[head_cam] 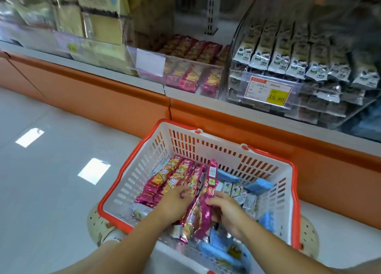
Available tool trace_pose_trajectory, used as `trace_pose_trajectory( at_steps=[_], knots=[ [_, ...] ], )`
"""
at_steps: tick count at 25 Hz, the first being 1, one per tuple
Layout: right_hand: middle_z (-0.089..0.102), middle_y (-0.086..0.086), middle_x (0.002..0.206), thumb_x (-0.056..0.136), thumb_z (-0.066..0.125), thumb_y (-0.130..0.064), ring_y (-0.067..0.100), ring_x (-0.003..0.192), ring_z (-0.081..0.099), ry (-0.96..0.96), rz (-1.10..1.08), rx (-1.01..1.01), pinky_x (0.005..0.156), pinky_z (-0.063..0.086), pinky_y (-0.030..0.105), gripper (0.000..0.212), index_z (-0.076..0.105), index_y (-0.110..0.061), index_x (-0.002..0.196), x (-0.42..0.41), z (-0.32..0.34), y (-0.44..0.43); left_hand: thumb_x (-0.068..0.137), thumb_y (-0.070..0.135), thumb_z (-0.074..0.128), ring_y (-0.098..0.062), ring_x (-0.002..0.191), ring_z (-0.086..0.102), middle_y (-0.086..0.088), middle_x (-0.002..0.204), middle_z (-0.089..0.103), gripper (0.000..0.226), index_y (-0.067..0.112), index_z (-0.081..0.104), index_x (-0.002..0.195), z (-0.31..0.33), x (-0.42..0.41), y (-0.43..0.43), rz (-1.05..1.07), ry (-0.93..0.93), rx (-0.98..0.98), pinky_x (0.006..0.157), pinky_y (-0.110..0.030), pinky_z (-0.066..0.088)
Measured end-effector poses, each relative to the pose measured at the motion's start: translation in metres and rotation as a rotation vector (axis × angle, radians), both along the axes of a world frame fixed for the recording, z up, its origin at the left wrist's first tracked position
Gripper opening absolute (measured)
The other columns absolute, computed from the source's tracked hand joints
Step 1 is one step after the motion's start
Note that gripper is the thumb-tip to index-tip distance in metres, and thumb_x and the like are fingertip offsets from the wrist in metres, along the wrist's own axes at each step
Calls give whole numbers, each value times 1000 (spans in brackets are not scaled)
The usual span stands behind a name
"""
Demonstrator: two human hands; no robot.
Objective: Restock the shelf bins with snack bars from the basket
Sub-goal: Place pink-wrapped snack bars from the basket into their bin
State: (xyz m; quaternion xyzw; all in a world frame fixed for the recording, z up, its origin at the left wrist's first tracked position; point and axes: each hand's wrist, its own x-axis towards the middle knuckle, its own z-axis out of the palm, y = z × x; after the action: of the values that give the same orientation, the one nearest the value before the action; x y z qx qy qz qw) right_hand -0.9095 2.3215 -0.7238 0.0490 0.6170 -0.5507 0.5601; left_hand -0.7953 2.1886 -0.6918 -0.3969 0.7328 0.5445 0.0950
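While both hands reach into it, the white slotted plastic basket with an orange rim [206, 148] sits low in front of the orange-fronted shelf [103, 88], above a glossy grey floor [51, 170]. Pink foil-wrapped snack bars [165, 183] lie side by side along the basket's left wall, running from its far edge toward the near left corner. A bundle of pink bars [198, 216] stands tilted in the middle of the basket, its top leaning toward the far wall.

The right hand [224, 210] clasps this bundle from the right, thumb pressed on its front and fingers curled behind. The left hand [175, 203] has its fingers curled down where the lying bars meet the bundle; I cannot tell whether it grips anything.

Blue wrapped packets [261, 185] and small white sachets [237, 193] fill the basket's right side.

On the shelf, a clear plastic bin [142, 76] holds the same pink bars, beside a clear tiered rack of white-and-black packets [288, 61] with a red-and-yellow price tag [268, 90].
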Motion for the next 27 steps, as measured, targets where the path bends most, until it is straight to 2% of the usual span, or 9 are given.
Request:
trace_pose_trajectory(
  at_steps=[3, 6, 12, 15, 19, 21, 23, 25, 27],
  knots=[
    [68, 21, 94, 86, 52, -1, 30, 76, 65, -323, -77, -263, 73, 53, 42, 32, 63, 2, 115, -10, 36, 17, 91, 33, 62, -9, 103, 62, 4, 119, 66, 42, 27, 54, 132, 20, -14, 6, 173, 119, 432, 83, -28, 55],
    [66, 25, 100, 84, 51, -3, 31, 73, 67, -354, -109, -315, 68, 55, 39, 38, 61, 4, 120, -9, 64, 34, 88, 24, 65, -13, 113, 61, 5, 114, 70, 31, 29, 64, 119, 35, -21, 11, 190, 242, 618, 101, -41, 47],
    [66, 27, 104, 81, 57, -6, 34, 77, 66, -270, -104, -364, 65, 57, 39, 41, 60, 5, 121, 3, 112, 55, 87, 10, 65, -18, 104, 68, -3, 108, 73, 32, 17, 62, 118, 70, -17, 22, 213, 363, 561, 102, -43, 47],
    [65, 29, 112, 81, 62, -4, 38, 85, 65, -134, 7, -342, 70, 56, 42, 42, 59, -6, 123, 9, 132, 62, 84, 7, 69, -21, 99, 70, -6, 107, 73, 37, 16, 59, 119, 92, -10, 21, 257, 433, 521, 89, -36, 55],
    [67, 26, 110, 72, 72, 7, 41, 90, 66, 23, 72, -357, 77, 57, 46, 59, 55, -10, 126, 18, 153, 66, 84, 3, 68, -19, 86, 70, -10, 106, 72, 42, 14, 57, 123, 133, -1, 21, 225, 514, 458, 69, -27, 54],
    [68, 24, 111, 64, 80, 6, 42, 99, 66, 97, 91, -406, 89, 52, 51, 71, 53, -12, 127, 20, 168, 61, 85, 4, 69, -20, 87, 70, -9, 107, 72, 42, 15, 57, 124, 158, 3, 16, 204, 543, 417, 70, -29, 55],
    [69, 21, 111, 60, 85, 1, 39, 103, 66, 187, 102, -454, 90, 51, 51, 77, 52, -19, 127, 18, 185, 53, 85, 7, 69, -19, 86, 69, -9, 105, 73, 36, 14, 60, 120, 184, 5, 5, 177, 572, 340, 74, -31, 56],
    [71, 17, 109, 61, 83, 0, 34, 103, 67, 312, 95, -483, 87, 52, 46, 75, 53, -21, 126, 16, 201, 40, 87, 11, 67, -18, 88, 68, -6, 103, 73, 31, 13, 62, 118, 207, 3, -9, 191, 602, 262, 84, -37, 56],
    [73, 9, 107, 68, 79, 0, 27, 103, 68, 485, 60, -476, 90, 53, 44, 64, 58, -19, 125, 15, 216, 21, 89, 19, 65, -16, 91, 69, -1, 101, 74, 32, 17, 61, 121, 224, -2, -24, 199, 642, 178, 83, -34, 58]
  ],
)
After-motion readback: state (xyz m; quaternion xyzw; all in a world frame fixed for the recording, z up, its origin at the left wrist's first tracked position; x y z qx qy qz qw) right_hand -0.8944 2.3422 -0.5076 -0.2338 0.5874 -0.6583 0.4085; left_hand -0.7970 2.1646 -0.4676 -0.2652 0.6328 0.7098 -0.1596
